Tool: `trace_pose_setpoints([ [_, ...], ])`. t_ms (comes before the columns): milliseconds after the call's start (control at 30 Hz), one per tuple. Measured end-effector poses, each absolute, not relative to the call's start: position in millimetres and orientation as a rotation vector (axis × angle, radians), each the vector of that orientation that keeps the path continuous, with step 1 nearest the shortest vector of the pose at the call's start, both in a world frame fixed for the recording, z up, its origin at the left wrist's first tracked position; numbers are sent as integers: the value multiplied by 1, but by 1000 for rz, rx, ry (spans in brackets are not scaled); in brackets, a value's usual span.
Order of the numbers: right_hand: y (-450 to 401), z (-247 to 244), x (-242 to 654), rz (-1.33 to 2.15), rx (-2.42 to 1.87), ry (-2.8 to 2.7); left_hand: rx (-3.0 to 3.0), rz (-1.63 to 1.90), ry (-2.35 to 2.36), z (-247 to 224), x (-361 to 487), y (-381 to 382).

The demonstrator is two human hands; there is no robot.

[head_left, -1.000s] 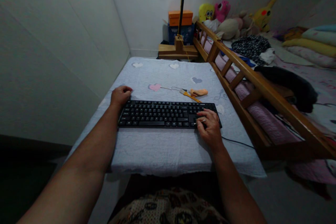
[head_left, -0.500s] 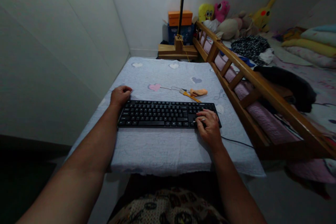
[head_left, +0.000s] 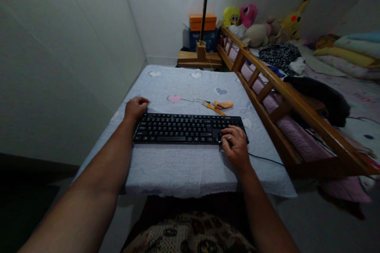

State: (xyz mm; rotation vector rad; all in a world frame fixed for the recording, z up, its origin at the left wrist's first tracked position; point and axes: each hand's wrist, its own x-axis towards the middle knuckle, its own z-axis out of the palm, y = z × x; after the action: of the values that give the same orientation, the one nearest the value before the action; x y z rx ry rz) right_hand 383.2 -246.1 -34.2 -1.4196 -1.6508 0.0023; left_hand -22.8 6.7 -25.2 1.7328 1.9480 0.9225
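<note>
A black keyboard lies flat across the light blue cloth on the table. My left hand is closed at its back left corner, fingers curled and partly hidden. Over the right end of the keys, my right hand pinches a thin white cotton swab, with one tip down near the arrow keys. Behind the keyboard are a brush with a yellow handle, a folded orange cloth and a wire-looped tool with a dark handle, partly covered by the cloth and brush.
The keyboard's black cable runs off rightward over the tablecloth. A wooden bed rail borders the table on the right. At the back stand a wooden stand with a pole and an orange box.
The view has shifted slightly to the right. My right hand and the cotton swab have moved very little over the keys; my left hand stays at the corner.
</note>
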Motion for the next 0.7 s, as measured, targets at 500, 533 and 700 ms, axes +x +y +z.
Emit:
trace_pose_setpoints([
  [500, -247, -31, 378, 42, -1415, -1726, 1663, 947, 1960, -15, -16, -1],
  [533, -247, -31, 377, 46, -1411, -1732, 1663, 948, 1958, -15, -15, -1],
  [700, -247, -31, 375, 53, -1395, -1744, 1651, 944, 1959, -13, -14, -2],
])
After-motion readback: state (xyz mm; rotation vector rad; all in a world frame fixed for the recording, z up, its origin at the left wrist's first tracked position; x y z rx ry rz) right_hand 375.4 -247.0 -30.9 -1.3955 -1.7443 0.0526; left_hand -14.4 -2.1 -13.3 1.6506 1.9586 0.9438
